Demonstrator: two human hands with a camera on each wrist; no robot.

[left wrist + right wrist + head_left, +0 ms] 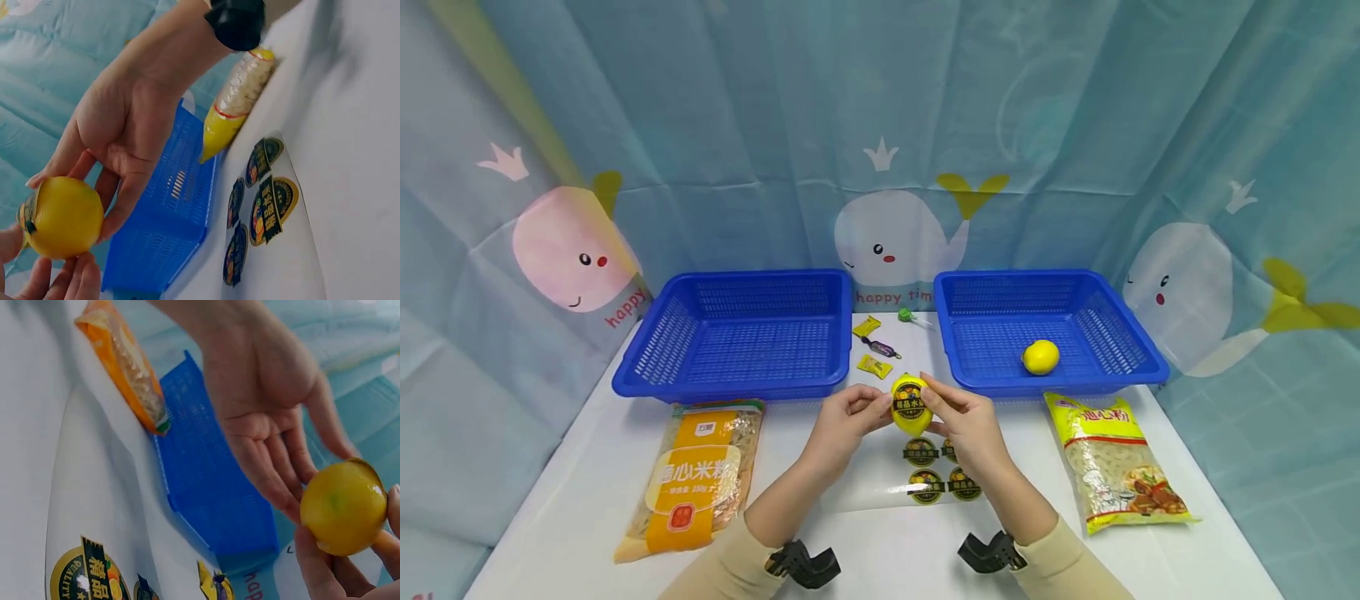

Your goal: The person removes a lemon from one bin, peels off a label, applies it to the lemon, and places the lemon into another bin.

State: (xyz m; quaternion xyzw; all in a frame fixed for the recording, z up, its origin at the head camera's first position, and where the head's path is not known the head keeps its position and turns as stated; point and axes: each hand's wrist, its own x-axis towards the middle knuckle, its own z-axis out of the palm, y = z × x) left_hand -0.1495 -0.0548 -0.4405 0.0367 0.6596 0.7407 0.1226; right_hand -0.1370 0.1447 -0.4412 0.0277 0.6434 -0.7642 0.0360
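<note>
A yellow lemon (912, 427) is held up between both hands above the table, with a round black-and-gold sticker (910, 402) on the side facing the head camera. My left hand (847, 423) pinches its left side, thumb at the sticker's edge. On the opposite side, my right hand (968, 423) grips it with thumb and fingers. Both wrist views show fingertips around the lemon (67, 219). Below the hands lies a pale sheet (872, 492) bearing several matching stickers, partly hidden by the right hand and forearm.
Two blue baskets stand behind: the left basket (730, 392), and the right basket (1000, 382) with another lemon (1041, 357) inside. Wrapped candies (881, 347) and a green lollipop (906, 316) lie between them. An orange food bag (692, 483) lies left, a yellow one (1123, 467) right.
</note>
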